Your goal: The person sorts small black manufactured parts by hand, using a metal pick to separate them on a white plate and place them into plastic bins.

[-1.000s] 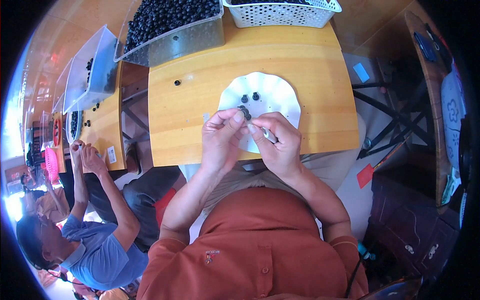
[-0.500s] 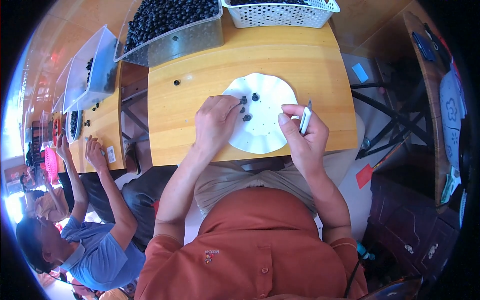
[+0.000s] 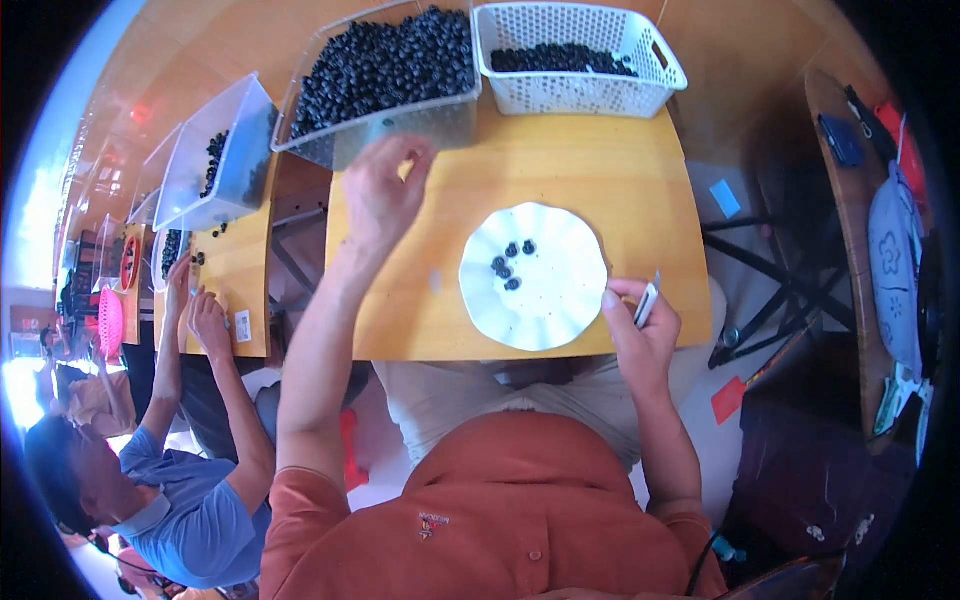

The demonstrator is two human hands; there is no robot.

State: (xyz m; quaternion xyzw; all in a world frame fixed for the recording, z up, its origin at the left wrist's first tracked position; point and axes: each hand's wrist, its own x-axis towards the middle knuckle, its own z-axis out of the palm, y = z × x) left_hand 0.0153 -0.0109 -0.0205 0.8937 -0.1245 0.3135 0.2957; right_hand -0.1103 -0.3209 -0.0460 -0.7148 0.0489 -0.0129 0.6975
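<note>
Head view looks down on a yellow wooden table (image 3: 560, 190) in front of a person in an orange shirt. Left hand (image 3: 385, 190) is raised over the table's far left part, just in front of a clear plastic bin (image 3: 400, 125) heaped with small dark round fruits (image 3: 385, 65); its fingers curl loosely inward with the tips close together, and whether they pinch anything cannot be told. Right hand (image 3: 640, 335) sits at the table's near edge, closed around a slim white tool (image 3: 647, 302) that sticks up between thumb and fingers. Just left of that hand lies a white scalloped plate (image 3: 545, 300), and on its upper left part rest five dark pieces (image 3: 508, 266), bunched near one another (well apart from the raised hand). Beside the clear bin, at the far right of the table, stands a white perforated basket (image 3: 575, 90) with a shallow layer of the same dark fruits. Off to the left, a co-worker in a blue shirt (image 3: 185, 520) has both hands (image 3: 195, 305) at a second yellow table (image 3: 240, 275), where another clear bin (image 3: 215, 155) holds a few dark fruits.
</note>
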